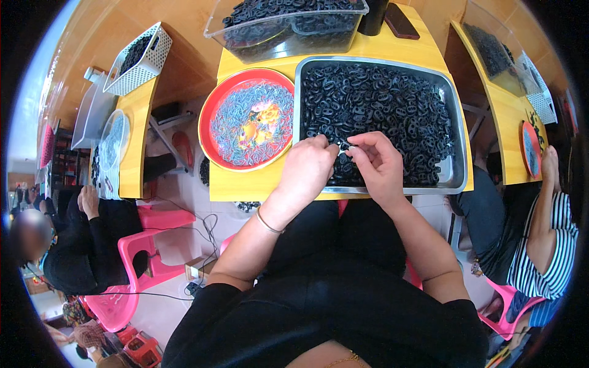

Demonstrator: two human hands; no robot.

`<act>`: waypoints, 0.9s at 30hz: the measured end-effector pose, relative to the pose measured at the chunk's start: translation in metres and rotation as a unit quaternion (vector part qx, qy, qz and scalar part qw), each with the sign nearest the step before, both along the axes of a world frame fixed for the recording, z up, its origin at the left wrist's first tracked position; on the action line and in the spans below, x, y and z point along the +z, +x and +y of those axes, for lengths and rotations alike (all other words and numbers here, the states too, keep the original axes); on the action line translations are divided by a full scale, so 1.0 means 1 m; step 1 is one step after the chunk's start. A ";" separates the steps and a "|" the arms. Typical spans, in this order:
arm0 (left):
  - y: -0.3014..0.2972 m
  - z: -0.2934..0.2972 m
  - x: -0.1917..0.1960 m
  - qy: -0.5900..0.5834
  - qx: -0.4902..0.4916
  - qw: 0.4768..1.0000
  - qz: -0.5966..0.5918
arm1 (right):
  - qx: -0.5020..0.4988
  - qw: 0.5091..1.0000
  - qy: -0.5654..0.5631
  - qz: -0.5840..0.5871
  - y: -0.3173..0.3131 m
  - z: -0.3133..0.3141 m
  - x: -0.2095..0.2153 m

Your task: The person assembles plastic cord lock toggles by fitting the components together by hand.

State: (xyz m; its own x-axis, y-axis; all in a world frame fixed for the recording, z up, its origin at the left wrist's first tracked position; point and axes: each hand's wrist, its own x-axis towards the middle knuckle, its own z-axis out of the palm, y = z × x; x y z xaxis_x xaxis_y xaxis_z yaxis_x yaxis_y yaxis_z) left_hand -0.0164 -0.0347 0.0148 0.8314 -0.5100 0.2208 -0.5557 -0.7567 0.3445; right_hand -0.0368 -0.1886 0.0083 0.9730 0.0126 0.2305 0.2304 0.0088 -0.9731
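Observation:
My left hand (308, 167) and my right hand (381, 164) meet over the near edge of a metal tray (460, 178) filled with small black rings (380, 104). Between their fingertips both hands pinch a small pale piece (343, 147); what it is cannot be made out. To the left of the tray a red round plate (211, 98) holds a heap of small blue-grey parts (245, 122) with some orange ones in the middle. Both stand on a yellow table (245, 187).
A clear plastic bin (282, 37) of black rings stands behind the tray, with a dark phone (401, 21) beside it. A person in black sits at the left near pink chairs (147, 245). Another in a striped top sits at the right by a second yellow table (506, 122).

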 end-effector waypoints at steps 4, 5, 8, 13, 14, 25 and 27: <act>0.000 0.000 -0.005 -0.060 -0.006 0.998 -0.036 | 0.001 1.000 0.000 -0.004 0.000 -0.001 -0.002; 0.001 0.001 -0.004 -0.060 -0.006 0.998 -0.036 | 0.001 1.000 0.004 -0.003 0.001 -0.001 -0.002; -0.002 0.004 -0.002 -0.226 -0.004 0.974 0.024 | 0.000 1.000 0.007 -0.006 -0.001 -0.001 -0.002; -0.006 0.013 -0.008 -0.620 -0.023 0.691 0.371 | 0.031 0.999 0.011 0.037 -0.006 -0.001 0.003; -0.005 0.014 -0.008 -0.650 -0.024 0.656 0.384 | 0.040 0.998 0.005 0.043 -0.006 -0.001 0.004; -0.005 0.014 -0.010 -0.661 -0.021 0.644 0.385 | 0.034 0.999 0.001 0.037 -0.004 -0.002 0.000; -0.005 0.014 -0.009 -0.654 -0.025 0.651 0.384 | 0.034 0.999 0.000 0.038 -0.004 -0.003 0.000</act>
